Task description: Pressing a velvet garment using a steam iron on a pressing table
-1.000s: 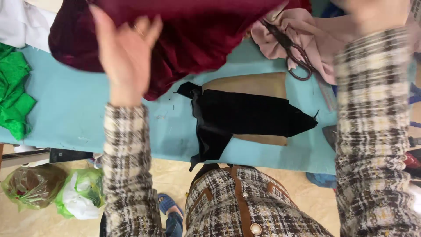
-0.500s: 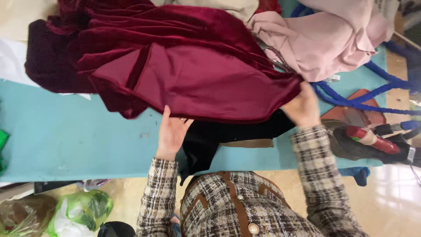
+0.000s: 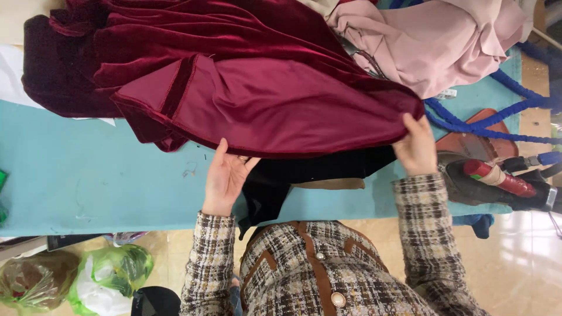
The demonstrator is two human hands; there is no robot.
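One turquoise tabletop (image 3: 88,175) spans the view, carrying everything else. Largest on it is one dark red velvet garment (image 3: 234,88), heaped across the upper half with its smooth lining side turned up along the near hem. One dusty pink cloth (image 3: 433,41) lies bunched at the top right, partly over the red velvet. One black fabric piece (image 3: 281,187) lies under the red hem and hangs over the near tabletop edge, resting on one tan board (image 3: 328,184). One blue cord (image 3: 486,120) trails across the right side, near one iron (image 3: 497,181) with a red handle. Two green plastic bags (image 3: 111,275) sit on the floor below. The left hand (image 3: 225,178) lies with fingers spread flat beneath the red hem. The right hand (image 3: 417,146) has its grip pinching that hem's right corner.
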